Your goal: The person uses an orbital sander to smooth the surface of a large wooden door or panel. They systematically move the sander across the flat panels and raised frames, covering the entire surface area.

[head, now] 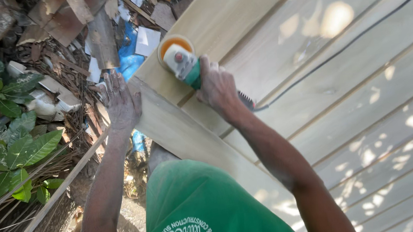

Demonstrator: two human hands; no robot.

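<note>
The right hand [217, 86] closes its grip around the green sander [182, 61], disc toward upper left, while the left hand [121, 103] presses open-palmed on the plank edge [177, 130] beside it.

Person's in a green tee w/ white curved lettering + round logo on the front, arms bare, left hand [119, 101] and right hand [217, 86] dusty, no gloves.
</note>
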